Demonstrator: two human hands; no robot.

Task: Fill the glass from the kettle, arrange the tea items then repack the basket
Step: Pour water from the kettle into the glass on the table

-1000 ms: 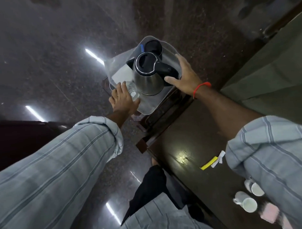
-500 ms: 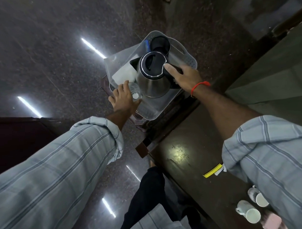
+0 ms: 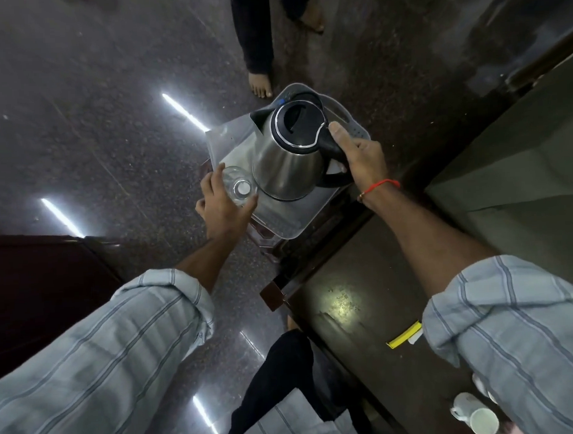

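Nearest, white cups (image 3: 474, 416) and a yellow strip (image 3: 403, 339) wait on the dark counter (image 3: 362, 279). Further out, the left hand (image 3: 221, 206) wraps its grip around the clear glass (image 3: 238, 186). Right hand (image 3: 362, 160) clamps the steel kettle (image 3: 289, 151) by its handle, over the grey basket (image 3: 357, 130). Looks like lift-out, pouring not begun; next, bring the spout over the glass and tip gently.

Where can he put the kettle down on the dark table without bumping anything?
The dark table is bare between its near corner and the yellow strip. The white cups crowd the near end. The basket is full: right hand grips the kettle, left hand the glass.
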